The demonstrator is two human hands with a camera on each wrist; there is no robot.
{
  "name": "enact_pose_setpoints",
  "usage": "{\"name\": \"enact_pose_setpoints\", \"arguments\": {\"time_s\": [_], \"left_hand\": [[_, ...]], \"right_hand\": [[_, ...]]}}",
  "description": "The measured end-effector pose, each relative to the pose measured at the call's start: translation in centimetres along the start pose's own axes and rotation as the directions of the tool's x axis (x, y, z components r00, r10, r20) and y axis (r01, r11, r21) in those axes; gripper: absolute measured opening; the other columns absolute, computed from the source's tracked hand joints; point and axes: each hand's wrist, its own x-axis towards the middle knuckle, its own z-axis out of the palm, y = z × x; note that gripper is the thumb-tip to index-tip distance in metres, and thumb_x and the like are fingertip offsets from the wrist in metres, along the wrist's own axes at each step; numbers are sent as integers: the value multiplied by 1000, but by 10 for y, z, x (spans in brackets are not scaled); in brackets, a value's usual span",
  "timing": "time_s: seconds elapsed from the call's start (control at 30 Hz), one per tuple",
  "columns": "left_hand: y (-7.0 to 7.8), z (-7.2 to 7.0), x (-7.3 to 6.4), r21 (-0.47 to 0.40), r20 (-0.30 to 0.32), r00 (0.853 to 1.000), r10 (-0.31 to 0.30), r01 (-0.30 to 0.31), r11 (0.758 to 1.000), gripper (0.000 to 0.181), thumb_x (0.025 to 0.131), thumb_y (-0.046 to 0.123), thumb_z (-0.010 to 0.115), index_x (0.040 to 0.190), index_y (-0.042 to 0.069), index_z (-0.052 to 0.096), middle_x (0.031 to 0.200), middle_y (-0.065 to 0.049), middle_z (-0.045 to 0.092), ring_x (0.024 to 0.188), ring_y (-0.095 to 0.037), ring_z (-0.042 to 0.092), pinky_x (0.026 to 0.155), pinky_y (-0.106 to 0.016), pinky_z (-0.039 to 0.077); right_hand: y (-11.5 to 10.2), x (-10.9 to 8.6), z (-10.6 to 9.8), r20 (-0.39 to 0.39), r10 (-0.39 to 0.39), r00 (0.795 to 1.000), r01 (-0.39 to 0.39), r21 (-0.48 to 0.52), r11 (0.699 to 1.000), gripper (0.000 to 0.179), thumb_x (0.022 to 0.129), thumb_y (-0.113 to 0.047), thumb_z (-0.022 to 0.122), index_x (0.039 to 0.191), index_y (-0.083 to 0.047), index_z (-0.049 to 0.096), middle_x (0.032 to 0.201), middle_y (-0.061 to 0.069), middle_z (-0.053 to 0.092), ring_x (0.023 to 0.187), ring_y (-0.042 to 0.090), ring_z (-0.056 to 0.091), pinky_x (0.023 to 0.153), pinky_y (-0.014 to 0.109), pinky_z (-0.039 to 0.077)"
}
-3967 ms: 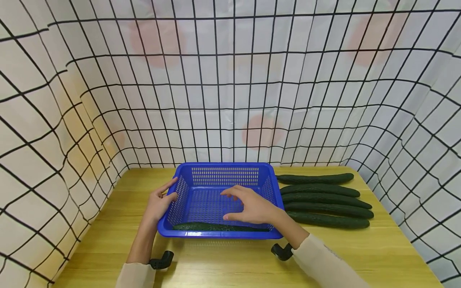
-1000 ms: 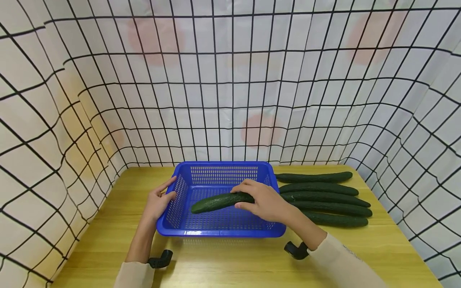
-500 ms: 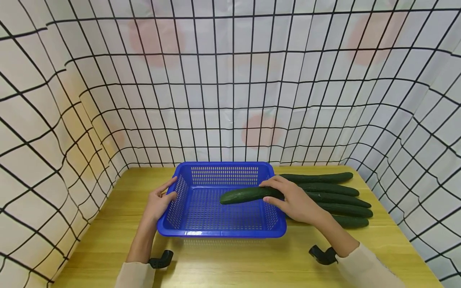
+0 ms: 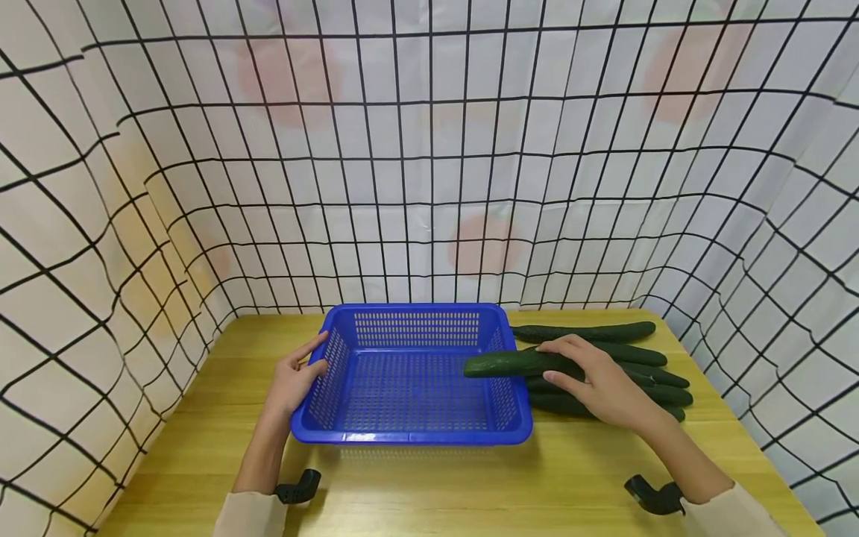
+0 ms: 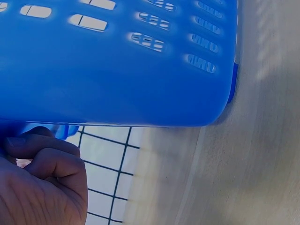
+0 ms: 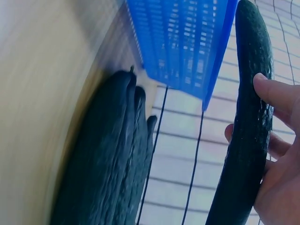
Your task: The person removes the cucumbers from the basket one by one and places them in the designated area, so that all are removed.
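Note:
My right hand (image 4: 600, 382) grips a long dark green cucumber (image 4: 510, 363). Its left end sticks out over the right rim of the blue plastic basket (image 4: 411, 437), above the inside. In the right wrist view the thumb and fingers wrap the cucumber (image 6: 251, 117), which is held up off the table. My left hand (image 4: 295, 382) holds the basket's left rim; in the left wrist view its curled fingers (image 5: 51, 161) are at the rim, partly hidden. No cucumber shows inside the basket. Several more cucumbers (image 4: 604, 332) lie side by side on the table, right of the basket, partly covered by the right hand.
The wooden table (image 4: 416, 492) runs up to a black grid net (image 4: 429, 179) in front of white sheeting at the back and both sides. A black wrist camera (image 4: 654, 496) sits on the right wrist, another camera (image 4: 300, 487) on the left.
Four seconds ago a cucumber lay along the basket's front side and the right hand was unladen. The right hand now holds a cucumber and has carried it rightward out over the rim. The left hand stays put.

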Motion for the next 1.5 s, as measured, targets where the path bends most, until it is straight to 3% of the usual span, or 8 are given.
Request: {"name": "enact_pose_setpoints", "arguments": {"time_s": [0.33,0.53,0.67,0.83,0.97,1.03,1.23,1.5], "left_hand": [[1,-1,-2,5,3,1000,-9,9,1000,65,89,7,63,150,30,56,82,-7,70,62,-17,64,56,-30,56],[1,0,-1,-3,-6,1000,-11,11,1000,65,89,7,64,149,30,57,76,-4,69,61,-17,63,56,-29,56],[1,0,-1,5,-10,1000,-13,13,1000,65,88,7,64,149,31,57,73,-2,67,61,-16,62,56,-29,56],[0,0,0,9,-12,1000,-9,9,1000,67,86,6,63,149,30,57,69,1,63,60,-16,61,56,-28,55],[0,0,0,16,-12,1000,1,0,1000,67,87,5,62,149,29,58,62,5,57,57,-14,59,55,-28,54],[-1,0,-1,22,-12,1000,2,-2,1000,66,87,6,62,149,29,57,59,6,53,56,-14,59,54,-28,54],[0,1,-1,26,-14,1000,4,-4,1000,66,86,6,63,148,29,58,67,0,63,59,-16,61,55,-29,55],[1,1,-2,21,-2,1000,16,-15,1000,66,87,5,62,149,28,57,58,6,52,55,-14,58,54,-28,53]], "right_hand": [[23,-33,-18,-62,14,998,-19,-65,998,38,100,-24,67,138,-20,62,133,0,62,120,26,60,90,45,54],[38,-53,-28,-46,75,996,-78,-47,996,41,100,-24,67,140,-19,60,137,5,60,119,33,59,88,55,53],[49,-65,-31,-28,126,992,-128,-53,990,41,100,-28,67,140,-21,60,137,4,59,119,30,57,85,50,54],[62,-80,-23,-11,145,989,-145,-65,987,40,99,-30,69,138,-26,61,135,-1,60,119,9,55,84,39,54],[68,-89,-14,-8,145,989,-145,-74,987,40,96,-30,71,135,-23,64,132,-3,62,118,-7,50,87,37,56],[69,-93,-9,-3,147,989,-147,-74,986,39,96,-31,72,133,-23,65,130,-3,63,117,-5,52,86,36,56],[73,-96,5,-22,114,993,-115,-70,991,37,93,-27,76,129,-25,68,125,-5,65,113,12,61,84,38,57],[75,-99,18,-57,98,994,-103,-98,990,36,89,-29,80,123,-31,69,120,-11,64,115,-5,47,86,50,55]]}}
